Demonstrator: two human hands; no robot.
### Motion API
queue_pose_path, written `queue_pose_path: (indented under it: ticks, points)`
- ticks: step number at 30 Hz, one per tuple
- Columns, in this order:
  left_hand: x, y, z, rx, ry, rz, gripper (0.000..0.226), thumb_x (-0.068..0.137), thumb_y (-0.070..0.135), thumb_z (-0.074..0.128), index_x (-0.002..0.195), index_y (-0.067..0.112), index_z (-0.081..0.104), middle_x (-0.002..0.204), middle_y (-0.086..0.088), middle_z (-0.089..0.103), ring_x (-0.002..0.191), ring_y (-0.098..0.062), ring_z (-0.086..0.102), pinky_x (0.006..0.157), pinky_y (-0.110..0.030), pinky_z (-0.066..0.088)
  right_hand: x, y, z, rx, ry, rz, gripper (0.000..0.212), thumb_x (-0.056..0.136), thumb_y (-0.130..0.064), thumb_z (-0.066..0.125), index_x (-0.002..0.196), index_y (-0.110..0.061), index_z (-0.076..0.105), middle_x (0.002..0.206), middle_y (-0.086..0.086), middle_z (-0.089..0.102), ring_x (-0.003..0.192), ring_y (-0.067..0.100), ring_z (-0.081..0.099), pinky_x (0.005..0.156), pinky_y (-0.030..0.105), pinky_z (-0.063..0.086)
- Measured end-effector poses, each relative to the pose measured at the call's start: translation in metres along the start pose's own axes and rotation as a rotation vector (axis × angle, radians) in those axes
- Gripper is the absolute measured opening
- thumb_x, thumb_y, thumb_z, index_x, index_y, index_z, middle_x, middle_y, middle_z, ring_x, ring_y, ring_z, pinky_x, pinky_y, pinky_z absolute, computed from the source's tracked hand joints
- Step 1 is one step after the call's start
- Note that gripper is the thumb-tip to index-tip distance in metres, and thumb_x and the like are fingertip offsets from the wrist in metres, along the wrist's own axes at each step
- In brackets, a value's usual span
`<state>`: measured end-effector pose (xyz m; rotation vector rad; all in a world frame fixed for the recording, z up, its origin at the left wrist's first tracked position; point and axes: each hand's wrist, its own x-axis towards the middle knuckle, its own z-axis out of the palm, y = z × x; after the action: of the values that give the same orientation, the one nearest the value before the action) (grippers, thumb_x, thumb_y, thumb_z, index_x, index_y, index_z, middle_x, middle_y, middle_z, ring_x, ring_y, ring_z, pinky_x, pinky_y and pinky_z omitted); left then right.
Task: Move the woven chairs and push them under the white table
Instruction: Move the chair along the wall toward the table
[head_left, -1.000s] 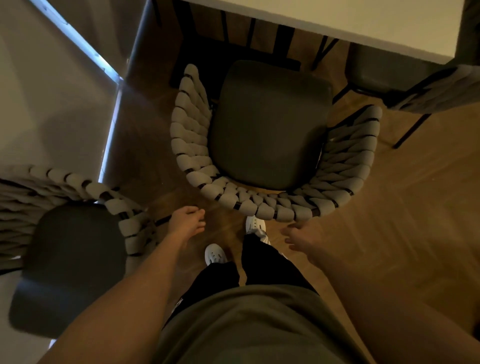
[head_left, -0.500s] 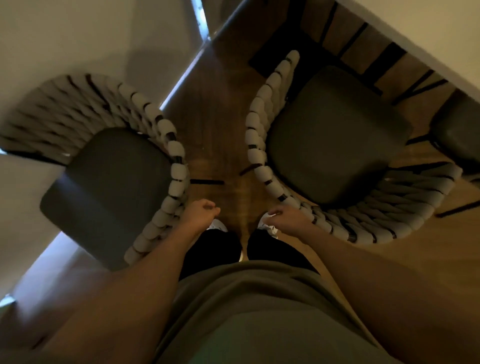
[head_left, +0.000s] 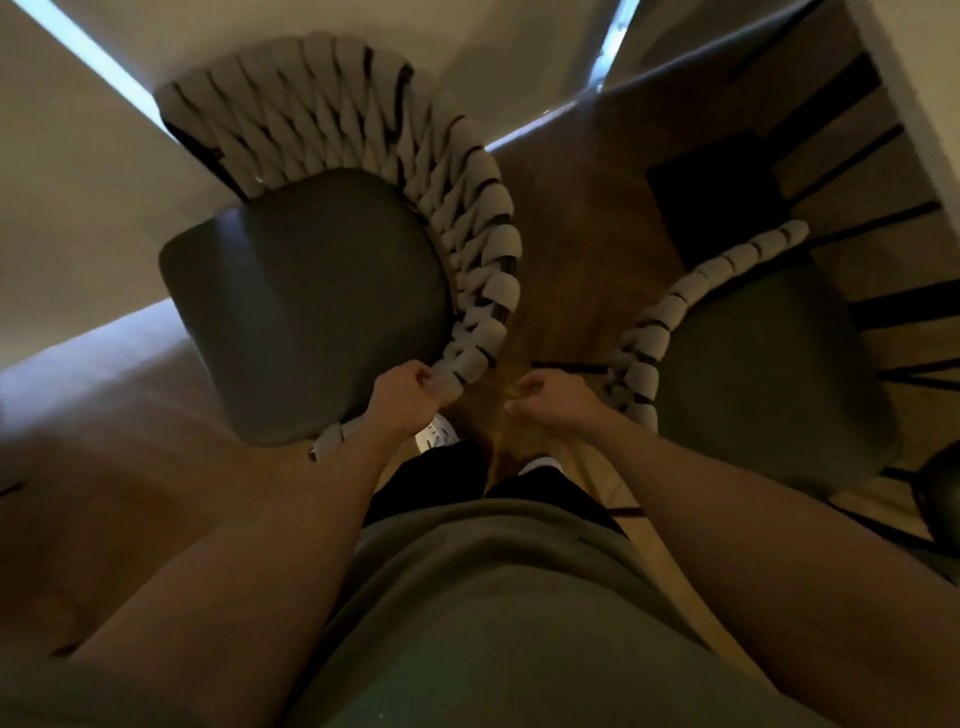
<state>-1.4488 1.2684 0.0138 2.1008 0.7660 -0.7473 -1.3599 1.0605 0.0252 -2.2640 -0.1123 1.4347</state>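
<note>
Left hand (head_left: 408, 391) grips the pale woven rope armrest of the near grey-cushioned woven chair (head_left: 332, 249), fingers curled round the weave at the cushion's front corner. Right hand (head_left: 556, 400) hangs between the two chairs, fingers curled in with nothing in them; it sits just beside the second woven chair (head_left: 737, 358) without touching it, as far as I can make out.

Landmark: the near chair. Its curved back fans up toward the pale wall (head_left: 78, 208), and its black legs are mostly hidden beneath the seat. To its right, across a strip of brown wood floor (head_left: 566, 249), stands the second chair, whose far armrest and back are cut off from my view. Beyond that, at the frame's right edge, only a thin sliver of the white table (head_left: 919, 88) shows; black frame bars (head_left: 883, 312) lie under it, blurred, and I cannot tell which piece they belong to. A dark rounded shape at the right edge is too cropped to identify. White shoes (head_left: 436, 434) peek out below the left hand, largely covered by dark trousers (head_left: 436, 478).
</note>
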Motion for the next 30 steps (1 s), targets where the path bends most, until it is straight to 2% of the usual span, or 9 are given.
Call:
queue_pose_path:
  ticks: [3,5,7,9,12,15,21,26,30]
  points:
    - [0.012,-0.014,-0.011,0.039,0.001,-0.015,0.050,0.087,0.028,0.067,0.134,0.013,0.056,0.125,-0.011,0.062,0.109,-0.026,0.060,0.092,-0.036,0.050,0.020,-0.035,-0.008,-0.178,-0.019,-0.107,0.048,0.091,-0.044,0.068,0.131,-0.020,0.058,0.133,0.006,0.059,0.121,0.026,0.054,0.096,0.038,0.048]
    - [0.020,-0.022,-0.013,0.100,-0.072,-0.065,0.061,0.083,0.040,0.068,0.138,0.018,0.052,0.128,-0.009,0.058,0.114,-0.031,0.057,0.097,-0.048,0.050,0.033,-0.056,-0.016,-0.323,-0.028,-0.208,0.046,0.093,-0.039,0.065,0.130,-0.013,0.055,0.124,0.011,0.060,0.116,0.032,0.056,0.092,0.045,0.050]
    - [0.029,-0.028,-0.010,0.154,-0.182,-0.086,0.068,0.077,0.055,0.061,0.135,0.021,0.049,0.127,-0.008,0.058,0.113,-0.032,0.057,0.098,-0.052,0.049,0.048,-0.075,-0.026,-0.492,-0.087,-0.304,0.048,0.094,-0.032,0.063,0.136,-0.013,0.050,0.119,0.008,0.057,0.112,0.033,0.057,0.079,0.039,0.047]
    - [0.040,-0.036,-0.002,0.193,-0.263,-0.092,0.084,0.064,0.069,0.052,0.134,0.023,0.046,0.131,-0.010,0.058,0.114,-0.034,0.057,0.097,-0.054,0.049,0.065,-0.096,-0.037,-0.750,-0.149,-0.412,0.050,0.095,-0.032,0.062,0.140,-0.016,0.047,0.120,0.008,0.055,0.112,0.032,0.056,0.081,0.037,0.045]
    - [0.043,-0.039,0.007,0.262,-0.298,-0.102,0.084,0.075,0.051,0.071,0.146,0.022,0.036,0.142,-0.012,0.047,0.129,-0.039,0.046,0.106,-0.057,0.041,0.097,-0.120,-0.050,-1.186,-0.218,-0.499,0.054,0.092,-0.039,0.059,0.143,-0.025,0.046,0.127,0.006,0.057,0.120,0.030,0.051,0.101,0.044,0.038]
    - [0.041,-0.036,0.014,0.321,-0.278,-0.093,0.072,0.086,0.030,0.069,0.149,0.030,0.035,0.145,-0.010,0.044,0.132,-0.036,0.042,0.108,-0.055,0.039,0.124,-0.127,-0.060,-1.486,-0.315,-0.422,0.057,0.086,-0.050,0.065,0.136,-0.027,0.049,0.126,0.003,0.057,0.123,0.028,0.050,0.108,0.048,0.030]
    - [0.034,-0.042,0.013,0.344,-0.257,-0.067,0.065,0.089,0.024,0.065,0.148,0.035,0.039,0.145,-0.006,0.047,0.132,-0.032,0.044,0.112,-0.055,0.034,0.124,-0.116,-0.066,-1.549,-0.376,-0.469,0.078,0.090,-0.065,0.056,0.153,-0.024,0.035,0.151,0.012,0.038,0.138,0.035,0.034,0.117,0.045,0.027]
    - [0.014,-0.060,0.010,0.361,-0.269,-0.116,0.057,0.093,0.021,0.060,0.145,0.038,0.044,0.143,-0.004,0.049,0.133,-0.031,0.043,0.112,-0.053,0.033,0.113,-0.110,-0.043,-1.444,-0.427,-0.492,0.068,0.091,-0.060,0.057,0.150,-0.032,0.039,0.146,0.011,0.044,0.134,0.034,0.036,0.113,0.045,0.029]
    - [-0.004,-0.078,0.011,0.361,-0.289,-0.147,0.049,0.094,0.021,0.057,0.139,0.039,0.050,0.138,-0.001,0.053,0.132,-0.029,0.044,0.108,-0.052,0.033,0.092,-0.101,-0.017,-1.439,-0.406,-0.519,0.060,0.094,-0.052,0.058,0.148,-0.029,0.044,0.143,0.013,0.046,0.131,0.036,0.037,0.110,0.045,0.031]
